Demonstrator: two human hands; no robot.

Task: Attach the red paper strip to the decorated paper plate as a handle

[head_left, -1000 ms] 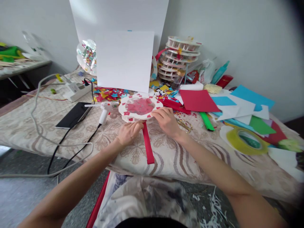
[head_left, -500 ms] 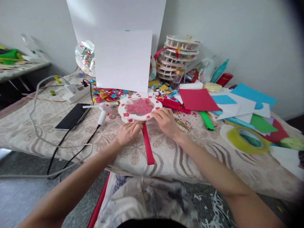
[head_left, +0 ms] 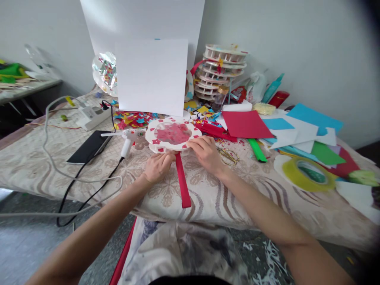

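Observation:
A white scalloped paper lantern frame [head_left: 150, 136] with red flower cut-outs on its rim and a clear window of red bits lies flat before me. From its near edge a red ribbon [head_left: 183, 184] hangs down over the tablecloth. My left hand [head_left: 160, 165] is closed at that near edge, fingers pressed by the ribbon's top end; what exactly is pinched there is hidden. My right hand [head_left: 205, 152] grips the frame's right rim between thumb and fingers. A white hot glue gun [head_left: 127, 144] stands to the left of the frame.
Golden scissors [head_left: 228, 156] lie right of my right hand. Beyond are red paper [head_left: 244, 124], a green cutter [head_left: 257, 150] and yellow tape [head_left: 297, 174]. At left are a black flat case [head_left: 86, 150] and a power strip [head_left: 96, 118]. A white board [head_left: 151, 75] stands behind, beside stacked frames [head_left: 221, 71].
Both hands keep their hold at the frame's near edge. The whole view has shifted slightly, and the ribbon and hands look almost the same.

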